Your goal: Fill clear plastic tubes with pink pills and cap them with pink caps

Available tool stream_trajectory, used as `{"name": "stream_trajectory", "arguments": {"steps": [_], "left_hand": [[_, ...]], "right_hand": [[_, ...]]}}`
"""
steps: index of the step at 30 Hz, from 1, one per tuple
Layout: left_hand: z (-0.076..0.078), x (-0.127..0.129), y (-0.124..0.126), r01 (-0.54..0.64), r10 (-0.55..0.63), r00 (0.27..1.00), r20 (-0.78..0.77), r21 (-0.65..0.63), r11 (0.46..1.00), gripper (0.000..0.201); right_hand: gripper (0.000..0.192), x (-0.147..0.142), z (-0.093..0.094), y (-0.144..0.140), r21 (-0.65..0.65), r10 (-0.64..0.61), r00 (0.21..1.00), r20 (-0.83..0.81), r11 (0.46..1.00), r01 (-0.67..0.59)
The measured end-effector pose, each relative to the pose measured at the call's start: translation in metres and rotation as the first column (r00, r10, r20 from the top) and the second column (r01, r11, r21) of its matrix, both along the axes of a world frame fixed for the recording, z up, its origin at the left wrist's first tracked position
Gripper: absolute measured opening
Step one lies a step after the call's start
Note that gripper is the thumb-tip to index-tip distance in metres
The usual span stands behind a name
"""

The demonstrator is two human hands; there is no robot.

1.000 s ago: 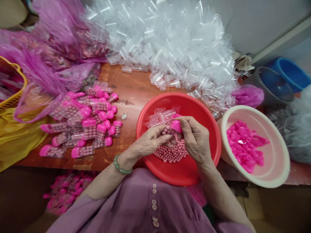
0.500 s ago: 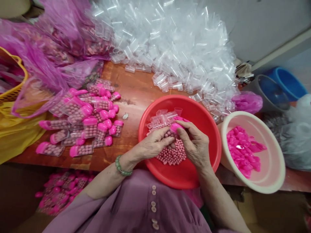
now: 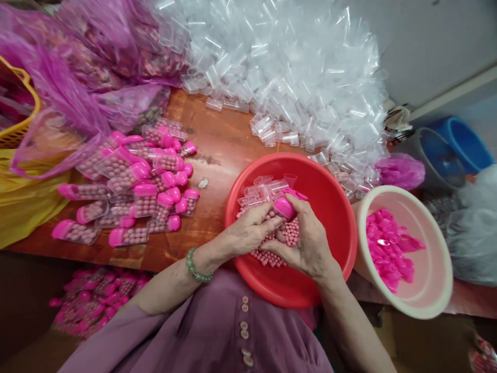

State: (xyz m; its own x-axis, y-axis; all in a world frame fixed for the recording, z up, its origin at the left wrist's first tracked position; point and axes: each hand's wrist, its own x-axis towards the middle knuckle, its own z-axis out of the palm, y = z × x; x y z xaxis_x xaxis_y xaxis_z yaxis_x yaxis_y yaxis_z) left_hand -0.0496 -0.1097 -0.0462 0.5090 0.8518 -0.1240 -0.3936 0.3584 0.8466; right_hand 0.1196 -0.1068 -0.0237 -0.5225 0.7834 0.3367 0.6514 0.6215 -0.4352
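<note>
I read this as mid-batch work. Off to the outer side of my left hand (image 3: 248, 235), a good heap of filled capped tubes (image 3: 135, 194) already lies on the wooden table (image 3: 217, 145), so many are done. Beyond my fingertips, a large pile of empty clear tubes (image 3: 287, 77) waits, and out past my right hand (image 3: 306, 243) the cream bowl (image 3: 435, 295) holds plenty of loose pink caps (image 3: 388, 248). By my judgement far more is left than finished.

Both hands sit over the red basin (image 3: 334, 207), pressed close together and touching. The one tube in hand (image 3: 285, 207) stands between the two sets of fingers, its pink cap showing just above my right thumb and forefinger. My right fingers are curled around it, gripping at the capped end; my left fingers are bent inward against the tube's lower part, pinching it from the other side. Whether the cap is fully seated I cannot tell.

Directly beneath my fingers lie the loose pink beads (image 3: 287, 241), some hidden under my palms. Just past my fingertips, toward the far wall of the basin, a few unfilled clear tubes (image 3: 264, 189) rest on the beads. A green bead bracelet (image 3: 194, 264) circles my left wrist.
</note>
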Motion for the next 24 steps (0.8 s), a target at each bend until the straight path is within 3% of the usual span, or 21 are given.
{"name": "stream_trajectory", "arguments": {"steps": [2,6,13,20,24], "left_hand": [[0.001,0.001,0.001,-0.029,0.032,0.998,0.062,-0.043,0.999,0.031],[0.002,0.001,0.002,-0.043,0.043,0.997,0.062,-0.005,0.999,0.029],[0.003,-0.001,0.002,0.057,-0.058,0.995,0.076,0.018,0.998,0.031],[0.004,-0.003,0.001,0.079,-0.080,0.993,0.083,0.021,0.997,0.035],[0.003,-0.003,0.000,0.072,-0.070,0.991,0.115,-0.012,0.997,0.037]], "right_hand": [[0.085,-0.003,-0.005,0.001,0.126,-0.007,0.997,0.078,0.992,-0.003],[0.078,-0.007,-0.013,0.002,0.291,-0.052,0.989,0.139,0.957,0.009],[0.075,-0.006,-0.009,0.004,0.392,-0.038,0.991,0.127,0.920,-0.014],[0.066,-0.009,-0.010,0.007,0.498,-0.028,0.989,0.145,0.866,-0.048],[0.066,-0.012,-0.011,0.008,0.505,-0.027,0.989,0.144,0.861,-0.050]]}}
